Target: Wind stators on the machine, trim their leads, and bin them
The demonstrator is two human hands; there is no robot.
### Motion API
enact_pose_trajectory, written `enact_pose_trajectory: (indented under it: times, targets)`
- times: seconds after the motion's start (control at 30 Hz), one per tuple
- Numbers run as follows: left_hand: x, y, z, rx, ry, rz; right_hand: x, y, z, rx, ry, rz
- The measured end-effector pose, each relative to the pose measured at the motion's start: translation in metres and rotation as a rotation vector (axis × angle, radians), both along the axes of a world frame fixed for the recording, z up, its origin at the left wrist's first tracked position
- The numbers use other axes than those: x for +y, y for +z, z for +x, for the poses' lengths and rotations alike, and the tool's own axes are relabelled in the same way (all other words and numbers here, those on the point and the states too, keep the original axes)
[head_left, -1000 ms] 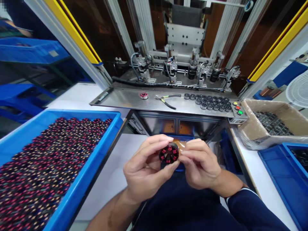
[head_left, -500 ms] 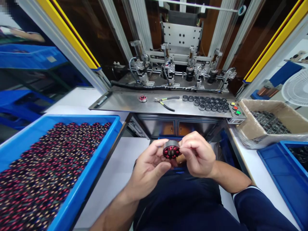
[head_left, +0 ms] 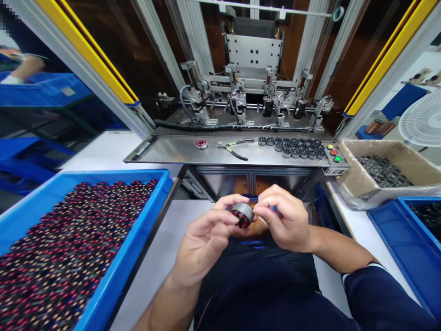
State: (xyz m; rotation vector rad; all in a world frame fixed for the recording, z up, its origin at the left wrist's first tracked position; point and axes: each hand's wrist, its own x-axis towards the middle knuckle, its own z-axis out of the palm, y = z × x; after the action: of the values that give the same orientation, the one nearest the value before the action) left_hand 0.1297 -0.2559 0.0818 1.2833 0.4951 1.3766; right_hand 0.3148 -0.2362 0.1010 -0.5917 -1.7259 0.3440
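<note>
Between the thumb and fingers of my left hand (head_left: pixel 201 239) is a round motor stator (head_left: pixel 244 212), with a grey metal rim and red wire windings. It is tilted, its wound face toward the left. My right hand (head_left: pixel 284 218) is closed in a pinch close to the stator's right edge; whatever sits between those fingertips is too small to make out. Ahead, on the metal ledge (head_left: pixel 158 149), lie a single red-wound stator (head_left: pixel 200 144), a pair of cutting pliers (head_left: pixel 234 149) with black and yellow-green handles, and rows of black stators (head_left: pixel 299 147).
A blue bin (head_left: pixel 165 177) full of red-wound stators stands at left. Behind the ledge is a winding machine (head_left: pixel 255 50) with yellow side bars. Push buttons (head_left: pixel 334 153), a cardboard box (head_left: pixel 358 181) of parts and a blue crate (head_left: pixel 396 239) are at right. Another person's arm (head_left: pixel 29 66) shows far left.
My left hand has turned the stator, so its rim now faces me more and its wound face points left. My right hand stays pinched beside it. The view has shifted slightly.
</note>
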Motion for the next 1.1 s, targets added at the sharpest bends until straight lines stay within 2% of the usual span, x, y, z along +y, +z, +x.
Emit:
enact_pose_trajectory:
  times: [0.13,0.27,0.33,0.43,0.5,0.63,0.7,0.8,0.87,0.97,1.1]
  targets:
    - [-0.001,0.002,0.000,-0.030,0.069,0.041,0.000,0.005,-0.001,0.024,0.063,-0.053]
    - [-0.002,0.004,0.004,-0.138,0.063,-0.040,0.000,0.006,0.001,-0.007,0.128,-0.005]
    - [-0.003,0.004,0.006,-0.101,-0.020,-0.147,0.000,0.006,0.004,-0.048,0.119,0.053]
    - [-0.004,0.003,0.007,0.016,-0.230,-0.318,0.000,0.007,0.009,-0.129,0.091,0.117]
    - [-0.005,0.003,0.009,0.025,-0.265,-0.341,-0.001,0.007,0.011,-0.151,0.079,0.135]
    - [-0.007,0.002,0.014,-0.026,-0.116,-0.205,-0.005,0.007,0.009,-0.093,0.035,0.087]
    - [-0.008,0.000,0.016,0.007,0.022,-0.077,-0.008,0.004,0.005,-0.021,0.034,0.013]
    - [-0.007,-0.006,0.016,0.155,0.311,0.159,-0.011,-0.005,-0.001,0.122,0.081,-0.200]
    - [-0.007,-0.010,0.014,0.259,0.432,0.257,-0.012,-0.013,-0.004,0.253,0.163,-0.411]
    - [-0.007,-0.013,0.011,0.361,0.482,0.301,-0.011,-0.025,-0.008,0.428,0.332,-0.700]
    - [-0.006,-0.011,0.008,0.422,0.502,0.364,-0.009,-0.033,-0.010,0.508,0.465,-0.869]
